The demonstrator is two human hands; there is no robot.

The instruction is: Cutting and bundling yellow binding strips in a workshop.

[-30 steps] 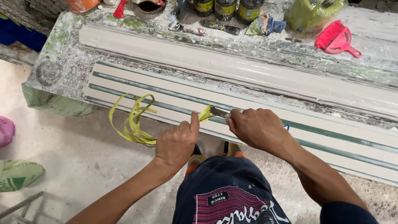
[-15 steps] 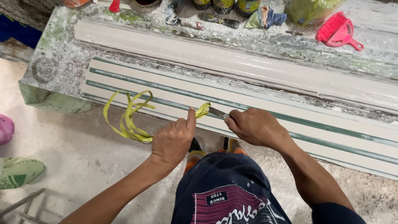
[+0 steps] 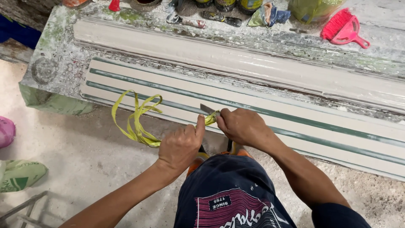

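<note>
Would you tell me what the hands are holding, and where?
The left hand pinches the yellow tape near its peeling end; the right hand grips a small blade by its hidden handle.

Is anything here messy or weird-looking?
Yes. A long yellow strip dangles in loose loops off the bench edge beside the left hand. The bench top is crusted and stained with dried splatter, with green patches near its back corner.

left hand (image 3: 181, 145) pinches yellow tape (image 3: 137, 122); right hand (image 3: 242, 126) holds, apparently, a blade (image 3: 206, 109) against striped moulding (image 3: 295, 122).
</note>
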